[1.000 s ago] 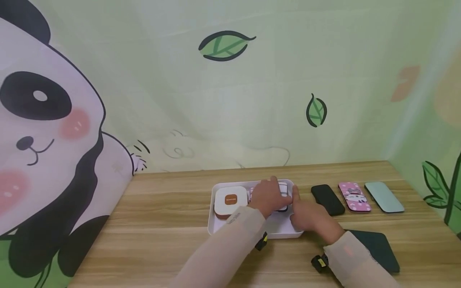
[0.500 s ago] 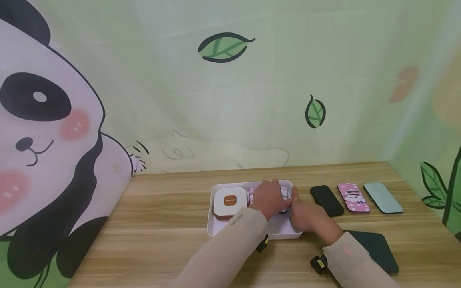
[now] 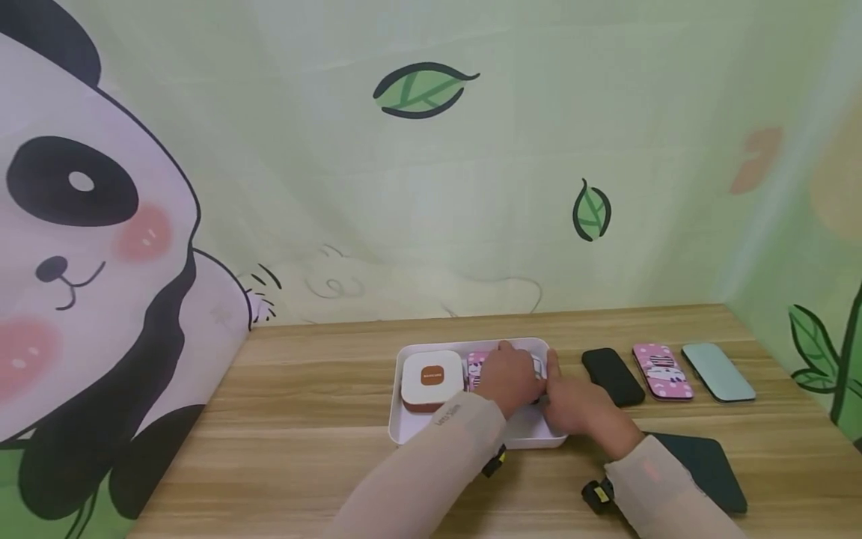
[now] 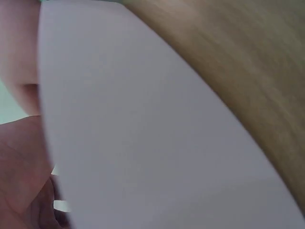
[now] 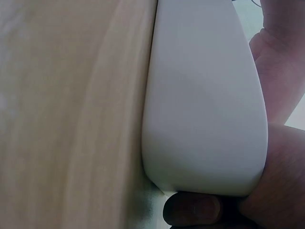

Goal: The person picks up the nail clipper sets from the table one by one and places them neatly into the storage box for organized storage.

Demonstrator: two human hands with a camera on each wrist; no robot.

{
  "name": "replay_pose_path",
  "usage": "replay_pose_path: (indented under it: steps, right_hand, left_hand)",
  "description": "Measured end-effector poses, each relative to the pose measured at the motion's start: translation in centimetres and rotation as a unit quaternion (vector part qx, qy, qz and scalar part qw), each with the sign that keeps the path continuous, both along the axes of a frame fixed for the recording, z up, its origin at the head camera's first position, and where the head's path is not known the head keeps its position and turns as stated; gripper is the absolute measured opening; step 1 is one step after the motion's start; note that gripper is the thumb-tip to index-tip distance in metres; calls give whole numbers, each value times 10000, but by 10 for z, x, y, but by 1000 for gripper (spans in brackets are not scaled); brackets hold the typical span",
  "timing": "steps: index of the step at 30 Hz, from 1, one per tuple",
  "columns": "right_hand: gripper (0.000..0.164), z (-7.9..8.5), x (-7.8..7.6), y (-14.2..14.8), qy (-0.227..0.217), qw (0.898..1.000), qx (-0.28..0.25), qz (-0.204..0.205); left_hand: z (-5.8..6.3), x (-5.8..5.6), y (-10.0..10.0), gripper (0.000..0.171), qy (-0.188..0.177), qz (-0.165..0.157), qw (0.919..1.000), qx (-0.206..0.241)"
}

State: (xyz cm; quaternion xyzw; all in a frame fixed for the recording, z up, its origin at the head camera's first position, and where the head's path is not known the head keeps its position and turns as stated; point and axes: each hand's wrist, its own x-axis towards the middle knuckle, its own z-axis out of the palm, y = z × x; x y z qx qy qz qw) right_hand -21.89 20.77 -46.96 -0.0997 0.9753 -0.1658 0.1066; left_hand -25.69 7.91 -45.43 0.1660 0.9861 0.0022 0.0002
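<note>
A white tray point(image 3: 412, 436) stands on the wooden table, with both hands at its right part. My left hand point(image 3: 513, 380) reaches down into it, over a flat item with a white grid pattern point(image 3: 536, 365) that it mostly hides; I cannot tell whether the fingers grip it. Left of that hand lies a pink cartoon-patterned item point(image 3: 475, 364). A rounded white box point(image 3: 432, 378) with an orange label fills the tray's left side. My right hand point(image 3: 582, 400) grips the tray's right wall, its fingers point(image 5: 193, 210) curled round the outside in the right wrist view.
Right of the tray, a black phone-shaped item point(image 3: 613, 376), a pink patterned one point(image 3: 663, 370) and a pale blue one point(image 3: 718, 372) lie in a row. A dark green flat pad point(image 3: 703, 468) lies partly under the right forearm. A printed cloth hangs behind the table.
My left hand has shifted slightly to the right and nearer, uncovering more of the pink item and covering most of the grid-patterned one. The right hand stays at the tray's wall.
</note>
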Motion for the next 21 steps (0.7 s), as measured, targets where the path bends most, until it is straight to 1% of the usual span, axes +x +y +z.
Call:
replay_pose_path:
  steps: [3,5,12,17,21]
  right_hand:
    - [85,1,0,0,-39,10000,32,-19]
    - [85,1,0,0,-49,10000,54,-30]
    - [86,2,2,-1,-41,9999,134,-94]
    - [86,2,3,-1,-53,9999,107,-55]
    - [82,1,3,-1,-50,9999,75,-62]
  left_hand:
    - [1,0,-2,48,-236,7,9994,234]
    - [1,0,-4,48,-358,10,9989,302]
    - [-1,0,-9,44,-443,-165,9987,204]
    - [2,4,-16,42,-434,-554,9975,-44]
    - [6,10,-22,51,-515,-739,9955,-299]
